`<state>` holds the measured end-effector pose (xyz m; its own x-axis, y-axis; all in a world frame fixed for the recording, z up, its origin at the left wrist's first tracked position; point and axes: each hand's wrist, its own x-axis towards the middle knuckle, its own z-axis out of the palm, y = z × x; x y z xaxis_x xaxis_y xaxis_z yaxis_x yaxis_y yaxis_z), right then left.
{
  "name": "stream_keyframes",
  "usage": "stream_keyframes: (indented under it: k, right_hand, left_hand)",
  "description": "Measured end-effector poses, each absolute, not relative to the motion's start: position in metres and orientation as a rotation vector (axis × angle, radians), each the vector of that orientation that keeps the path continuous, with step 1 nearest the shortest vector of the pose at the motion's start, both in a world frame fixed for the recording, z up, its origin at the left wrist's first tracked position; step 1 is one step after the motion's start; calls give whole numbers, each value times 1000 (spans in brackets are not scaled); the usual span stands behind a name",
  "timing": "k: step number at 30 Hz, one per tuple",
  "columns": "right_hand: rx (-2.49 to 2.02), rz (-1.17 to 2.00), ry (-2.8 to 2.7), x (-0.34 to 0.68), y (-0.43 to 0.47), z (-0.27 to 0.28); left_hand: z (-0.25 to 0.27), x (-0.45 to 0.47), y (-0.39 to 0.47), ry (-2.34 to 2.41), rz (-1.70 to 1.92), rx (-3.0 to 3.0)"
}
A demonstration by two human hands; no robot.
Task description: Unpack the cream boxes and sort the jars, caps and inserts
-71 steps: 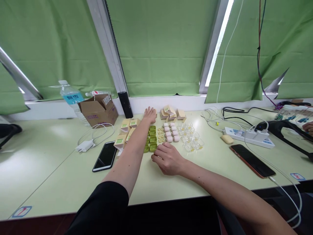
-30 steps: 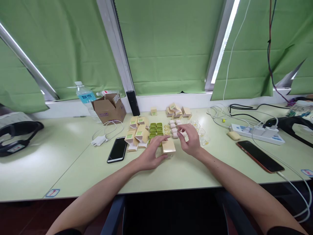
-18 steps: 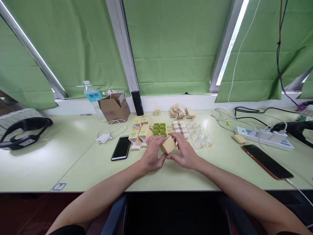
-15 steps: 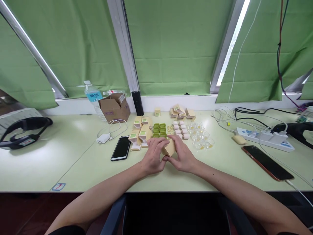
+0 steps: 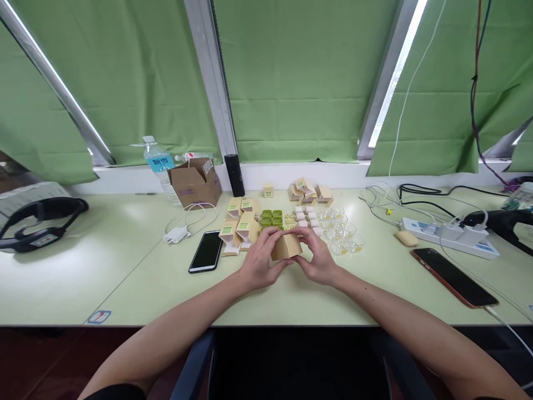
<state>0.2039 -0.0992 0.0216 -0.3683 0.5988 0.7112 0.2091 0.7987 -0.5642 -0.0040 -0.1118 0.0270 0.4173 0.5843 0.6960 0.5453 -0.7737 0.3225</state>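
Between my two hands is a small tan cardboard box [image 5: 286, 248], its corner edge facing me. My left hand [image 5: 262, 261] grips its left side, and my right hand [image 5: 317, 260] grips the right, fingers along the top and thumbs low. Just beyond lie green square cups [image 5: 272, 216], tiny yellowish pieces [image 5: 290, 220] and pinkish-white rounded pieces [image 5: 310, 215]. Clear plastic cups [image 5: 340, 232] stand to the right. Left of the green cups are several tan boxes [image 5: 246, 226] with windows and open ends. Farther back sit another small box [image 5: 268, 190] and a pile of boxes [image 5: 306, 190].
A phone [image 5: 206, 251] lies left of my hands, near a white charger [image 5: 176, 235]. Behind are a brown carton [image 5: 195, 184], a water bottle [image 5: 160, 164] and a black cylinder [image 5: 234, 175]. On the right are a power strip [image 5: 452, 237], cables and a second phone [image 5: 453, 277]; a headset [image 5: 41, 222] is far left.
The small box has been turned and raised slightly between my hands, so two broad faces with a central edge now show. My right hand has shifted a little to the right.
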Motion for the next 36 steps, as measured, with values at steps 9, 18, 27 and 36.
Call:
stream_keyframes:
  k: [9, 18, 27, 36]
  right_hand:
    - [-592, 761, -1866, 205, -110, 37]
    - [-670, 887, -1898, 203, -106, 33]
    - [-674, 857, -1941, 204, -105, 32]
    - [-727, 894, -1981, 202, -108, 35]
  left_hand:
    - [27, 0, -112, 1112, 1412, 2638]
    - [20, 0, -113, 1123, 1357, 2853]
    - [25, -1, -115, 1128, 1254, 2873]
    - [26, 0, -115, 1093, 1198, 2976]
